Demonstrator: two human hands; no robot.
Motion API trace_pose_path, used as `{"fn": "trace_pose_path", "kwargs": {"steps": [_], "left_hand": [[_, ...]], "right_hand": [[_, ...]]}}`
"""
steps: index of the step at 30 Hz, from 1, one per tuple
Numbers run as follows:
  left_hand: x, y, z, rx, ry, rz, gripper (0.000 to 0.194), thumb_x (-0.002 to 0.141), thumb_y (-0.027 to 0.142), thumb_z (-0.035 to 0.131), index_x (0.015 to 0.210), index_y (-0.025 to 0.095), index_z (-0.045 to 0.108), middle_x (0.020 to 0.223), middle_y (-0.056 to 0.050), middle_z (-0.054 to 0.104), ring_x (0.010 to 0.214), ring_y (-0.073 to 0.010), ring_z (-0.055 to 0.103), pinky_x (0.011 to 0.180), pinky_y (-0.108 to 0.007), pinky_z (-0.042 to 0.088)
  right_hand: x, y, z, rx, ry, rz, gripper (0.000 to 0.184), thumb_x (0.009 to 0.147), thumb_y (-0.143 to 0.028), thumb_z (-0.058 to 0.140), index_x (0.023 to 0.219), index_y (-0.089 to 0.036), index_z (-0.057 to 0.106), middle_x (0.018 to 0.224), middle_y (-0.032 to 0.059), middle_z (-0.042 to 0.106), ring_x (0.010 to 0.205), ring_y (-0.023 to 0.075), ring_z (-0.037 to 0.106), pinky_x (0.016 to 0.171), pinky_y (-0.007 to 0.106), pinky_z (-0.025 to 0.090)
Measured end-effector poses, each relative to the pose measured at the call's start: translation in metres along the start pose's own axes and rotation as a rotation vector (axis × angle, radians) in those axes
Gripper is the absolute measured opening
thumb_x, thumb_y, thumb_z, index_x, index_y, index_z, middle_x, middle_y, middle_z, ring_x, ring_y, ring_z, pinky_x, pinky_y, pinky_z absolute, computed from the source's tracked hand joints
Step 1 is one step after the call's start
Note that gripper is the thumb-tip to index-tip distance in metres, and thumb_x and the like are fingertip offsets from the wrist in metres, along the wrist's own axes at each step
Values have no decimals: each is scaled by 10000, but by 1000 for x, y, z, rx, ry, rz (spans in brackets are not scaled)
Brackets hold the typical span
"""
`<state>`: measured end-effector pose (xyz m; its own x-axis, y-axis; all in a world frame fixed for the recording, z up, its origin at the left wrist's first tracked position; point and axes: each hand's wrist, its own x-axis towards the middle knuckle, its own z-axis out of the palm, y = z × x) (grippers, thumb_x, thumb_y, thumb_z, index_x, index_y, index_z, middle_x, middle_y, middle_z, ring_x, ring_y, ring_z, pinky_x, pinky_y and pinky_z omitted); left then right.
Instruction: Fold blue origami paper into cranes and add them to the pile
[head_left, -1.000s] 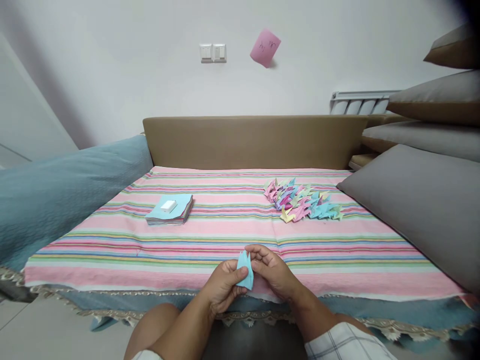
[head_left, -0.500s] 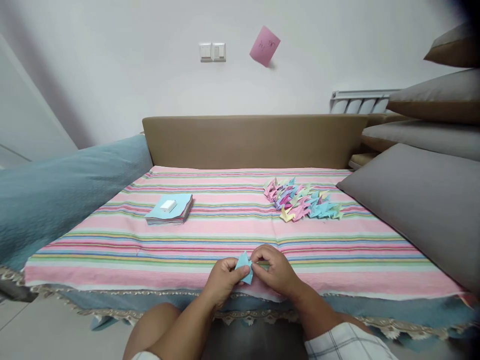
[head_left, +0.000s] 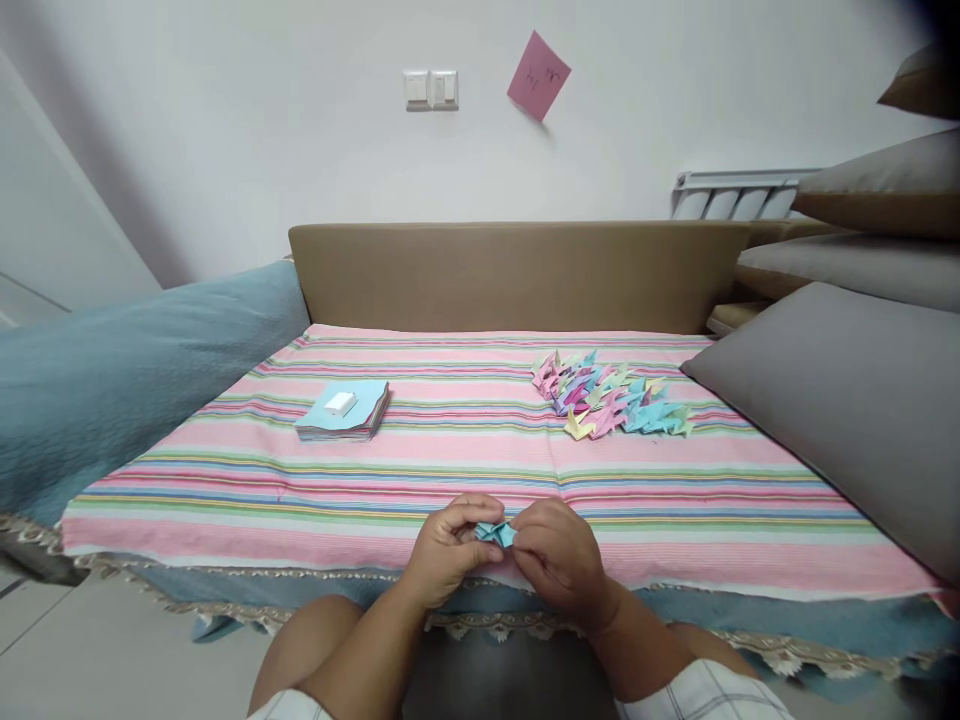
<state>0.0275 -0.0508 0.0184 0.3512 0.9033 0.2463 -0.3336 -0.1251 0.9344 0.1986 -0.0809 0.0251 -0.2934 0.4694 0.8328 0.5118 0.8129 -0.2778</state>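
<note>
Between my hands, over the front part of the striped cloth, is a small piece of folded light-blue paper (head_left: 495, 534). My left hand (head_left: 448, 550) grips its left side, thumb below and fingers above. On its right end, the fingertips of my right hand (head_left: 564, 560) are pinched. Part of the folded paper is hidden by the fingers. Farther back to the right lies a group of folded paper cranes (head_left: 600, 398) in pink, blue, purple, yellow and green. At the left is a stack of square paper sheets (head_left: 364, 400), blue on top, bearing a small white block (head_left: 340, 403).
The striped cloth (head_left: 450, 460) covers the seat, with a brown backrest (head_left: 510, 275) behind. A blue-covered armrest (head_left: 150, 370) bounds the left, and grey cushions (head_left: 847, 400) are piled at the right. On the wall are a pink note (head_left: 538, 78) and switches (head_left: 431, 90).
The folded blue paper has tipped from upright to nearly flat, its points now lower. My right hand has closed on its right end. The view has tilted slightly downward.
</note>
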Motion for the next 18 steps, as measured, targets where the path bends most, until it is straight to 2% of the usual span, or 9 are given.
{"fn": "trace_pose_path", "kwargs": {"steps": [8, 18], "left_hand": [[0, 3, 1, -24, -5, -9, 314, 470, 142, 833, 756, 228, 737, 952, -60, 614, 889, -184, 573, 747, -281, 476], [2, 2, -1, 80, 33, -11, 162, 524, 177, 805, 657, 176, 711, 853, -61, 644, 853, -185, 579, 811, -322, 448]], "right_hand": [[-1, -1, -1, 3, 32, -56, 159, 783, -95, 536, 840, -240, 570, 809, 32, 651, 745, 158, 587, 675, 313, 456], [3, 3, 2, -41, -71, -7, 188, 823, -133, 487, 926, -234, 607, 800, 40, 644, 748, 162, 564, 671, 315, 438]]}}
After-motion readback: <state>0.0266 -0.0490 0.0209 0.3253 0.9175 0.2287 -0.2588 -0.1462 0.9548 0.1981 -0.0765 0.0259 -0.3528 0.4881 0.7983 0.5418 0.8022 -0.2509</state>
